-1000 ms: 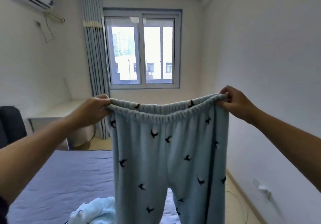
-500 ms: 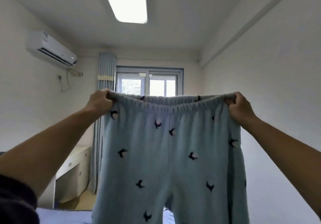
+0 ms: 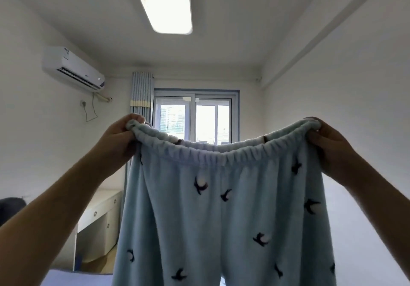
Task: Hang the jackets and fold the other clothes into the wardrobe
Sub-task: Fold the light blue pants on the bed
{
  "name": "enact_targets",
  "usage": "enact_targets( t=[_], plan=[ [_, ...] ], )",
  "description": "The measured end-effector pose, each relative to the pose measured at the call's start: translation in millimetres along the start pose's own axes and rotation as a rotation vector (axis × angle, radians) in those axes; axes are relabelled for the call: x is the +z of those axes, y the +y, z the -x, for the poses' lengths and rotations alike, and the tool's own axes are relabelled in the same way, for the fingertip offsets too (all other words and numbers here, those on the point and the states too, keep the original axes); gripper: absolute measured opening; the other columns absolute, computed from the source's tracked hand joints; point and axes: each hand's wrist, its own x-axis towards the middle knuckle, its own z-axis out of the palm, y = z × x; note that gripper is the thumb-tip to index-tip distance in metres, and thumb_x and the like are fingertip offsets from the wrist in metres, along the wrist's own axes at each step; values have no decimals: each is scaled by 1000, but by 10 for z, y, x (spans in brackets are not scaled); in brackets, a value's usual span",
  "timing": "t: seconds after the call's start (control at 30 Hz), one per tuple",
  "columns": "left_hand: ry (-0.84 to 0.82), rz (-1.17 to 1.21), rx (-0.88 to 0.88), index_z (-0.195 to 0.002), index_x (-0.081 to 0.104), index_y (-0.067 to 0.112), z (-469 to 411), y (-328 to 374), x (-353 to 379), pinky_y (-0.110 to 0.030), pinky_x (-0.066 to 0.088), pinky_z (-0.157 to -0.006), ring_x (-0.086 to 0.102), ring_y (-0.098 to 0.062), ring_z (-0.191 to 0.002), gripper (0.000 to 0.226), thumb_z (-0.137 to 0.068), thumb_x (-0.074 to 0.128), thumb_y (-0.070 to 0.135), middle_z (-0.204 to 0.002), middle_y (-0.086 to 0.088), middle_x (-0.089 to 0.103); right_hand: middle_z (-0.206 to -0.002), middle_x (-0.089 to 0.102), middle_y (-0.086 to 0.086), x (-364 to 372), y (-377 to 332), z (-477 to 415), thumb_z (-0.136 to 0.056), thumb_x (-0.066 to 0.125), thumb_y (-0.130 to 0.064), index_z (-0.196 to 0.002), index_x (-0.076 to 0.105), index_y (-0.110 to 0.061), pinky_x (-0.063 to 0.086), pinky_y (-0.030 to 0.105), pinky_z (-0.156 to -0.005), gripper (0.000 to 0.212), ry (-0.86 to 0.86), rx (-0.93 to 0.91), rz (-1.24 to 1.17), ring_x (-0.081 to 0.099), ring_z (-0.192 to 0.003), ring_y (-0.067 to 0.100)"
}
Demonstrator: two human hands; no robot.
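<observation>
A pair of light blue fleece pyjama trousers [image 3: 221, 219] with small dark bird prints hangs spread out in front of me, held up high by its elastic waistband. My left hand [image 3: 119, 139] grips the waistband's left end. At the right end, my right hand [image 3: 330, 145] grips the other corner. The waistband sags slightly in the middle between the two hands. The legs drop out of view below the frame. No wardrobe or jacket is in sight.
A blue-covered bed [image 3: 77, 280] shows at the bottom left. A white desk with drawers [image 3: 99, 214] stands by the left wall under an air conditioner [image 3: 73, 68]. The window [image 3: 195, 119] and a curtain [image 3: 142, 94] are straight ahead. A white wall [image 3: 355, 108] runs close on the right.
Both hands have lifted the trousers higher and my head has tilted up, so the ceiling lamp is in view and the bed has mostly dropped out of sight. The waistband now sags more.
</observation>
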Motion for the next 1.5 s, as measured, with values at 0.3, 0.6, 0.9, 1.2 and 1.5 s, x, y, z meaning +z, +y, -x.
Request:
enact_targets(
  t=[0.3, 0.6, 0.9, 1.2, 1.5],
  plan=[
    [-169, -529, 146, -81, 63, 22, -32, -261, 977, -13, 47, -75, 59, -2, -84, 32, -77, 65, -9, -86, 4, 64, -100, 64, 17, 896, 414, -37, -86, 60, -31, -95, 66, -17, 53, 31, -76, 18, -294, 55, 68, 62, -88, 21],
    [-138, -883, 326, -84, 59, 28, 12, -313, 1139, -6, 37, -69, 47, 1, -79, 27, -75, 74, 7, -88, 9, 51, -100, 56, 14, 991, 561, 62, -87, 64, -39, -106, 53, -8, 52, 35, -84, 38, -510, 202, -133, 57, -94, 27],
    [-254, -843, 191, -85, 52, 33, 432, -131, 1088, -15, 51, -64, 59, -3, -71, 24, -80, 70, 19, -80, 12, 60, -94, 67, -6, 899, 607, 243, -78, 72, -39, -93, 65, -23, 51, 25, -78, 24, -394, 108, 56, 63, -93, 13],
    [-1133, -1104, -187, -112, 64, 18, 784, -9, 913, -9, 44, -71, 54, -1, -75, 20, -94, 55, 14, -93, 2, 66, -88, 68, -5, 751, 728, 317, -82, 61, -12, -95, 60, -9, 52, 26, -77, 13, -339, 119, 56, 64, -88, 13],
    [-1039, -1220, 272, -127, 48, 36, 906, -198, 1175, -17, 43, -86, 51, 3, -88, 34, -93, 55, 34, -103, 16, 53, -86, 68, -4, 670, 818, 371, -82, 60, -11, -95, 59, -3, 54, 27, -76, 15, -304, 148, 103, 64, -85, 13]
  ],
)
